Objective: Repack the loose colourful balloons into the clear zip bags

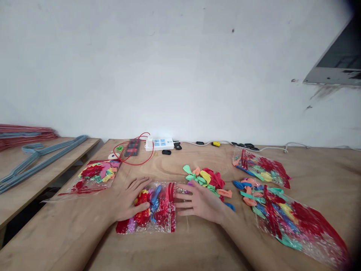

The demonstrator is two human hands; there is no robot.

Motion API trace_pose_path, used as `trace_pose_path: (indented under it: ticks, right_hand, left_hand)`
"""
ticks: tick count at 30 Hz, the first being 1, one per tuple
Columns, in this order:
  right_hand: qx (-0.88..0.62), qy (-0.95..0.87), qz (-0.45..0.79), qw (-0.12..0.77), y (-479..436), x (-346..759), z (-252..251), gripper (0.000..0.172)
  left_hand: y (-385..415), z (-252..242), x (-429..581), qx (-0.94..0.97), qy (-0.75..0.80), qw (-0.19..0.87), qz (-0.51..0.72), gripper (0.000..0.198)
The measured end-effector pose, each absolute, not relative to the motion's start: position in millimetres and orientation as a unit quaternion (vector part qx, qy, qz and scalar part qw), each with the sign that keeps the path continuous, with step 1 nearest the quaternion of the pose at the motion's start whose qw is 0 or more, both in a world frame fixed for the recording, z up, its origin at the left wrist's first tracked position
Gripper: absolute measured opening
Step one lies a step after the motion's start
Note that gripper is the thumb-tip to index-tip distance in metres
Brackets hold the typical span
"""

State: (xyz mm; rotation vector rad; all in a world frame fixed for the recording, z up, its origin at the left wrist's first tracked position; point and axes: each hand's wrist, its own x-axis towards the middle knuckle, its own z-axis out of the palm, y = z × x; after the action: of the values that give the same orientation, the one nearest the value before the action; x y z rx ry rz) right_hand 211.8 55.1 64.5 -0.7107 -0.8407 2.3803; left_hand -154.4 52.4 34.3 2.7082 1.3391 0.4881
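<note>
A clear plastic bag of balloons (162,207) with red print lies flat on the wooden table in front of me. My left hand (128,199) rests on the bag's left part, fingers spread and thumb across it. At the bag's right end, beside its red-striped edge, my right hand (201,203) lies with its fingers stretched out and apart, fingertips at the clear plastic. Just behind the right hand is a pile of loose balloons (207,177) in green, yellow, red and orange, partly hidden by that hand.
Filled balloon bags lie at the left (97,173), back right (262,167) and front right (301,222), the last with balloons at its mouth. A white power strip (166,144) with a red cable (135,164) sits near the wall. Blue hangers (42,160) occupy a separate left table.
</note>
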Motion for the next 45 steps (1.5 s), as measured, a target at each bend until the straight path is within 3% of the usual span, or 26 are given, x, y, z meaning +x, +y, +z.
trace_pose_path:
  ticks: [4, 9, 14, 20, 30, 40, 45]
  right_hand:
    - [-0.325, -0.417, 0.784, 0.326, 63, 247, 65, 0.058]
    - [-0.526, -0.569, 0.449, 0.444, 77, 291, 39, 0.052]
    - [-0.517, -0.754, 0.143, 0.381, 79, 302, 23, 0.030]
    - [-0.491, -0.834, 0.011, 0.251, 73, 284, 24, 0.031]
    - [-0.531, -0.817, -0.007, 0.226, 74, 290, 23, 0.035]
    - [-0.509, -0.696, 0.194, 0.467, 74, 282, 31, 0.047]
    - [-0.526, -0.602, 0.329, 0.502, 67, 280, 42, 0.063]
  left_hand:
    - [52, 36, -155, 0.884, 0.441, 0.030, 0.152, 0.075]
    - [52, 37, -155, 0.884, 0.444, 0.027, 0.146, 0.076]
    - [53, 38, -155, 0.885, 0.439, 0.026, 0.150, 0.075]
    - [54, 36, -156, 0.886, 0.440, 0.017, 0.144, 0.073]
    - [54, 38, -157, 0.885, 0.445, 0.025, 0.132, 0.075]
    - [55, 32, -158, 0.888, 0.434, 0.037, 0.149, 0.073]
    - [54, 36, -158, 0.886, 0.443, 0.024, 0.132, 0.072]
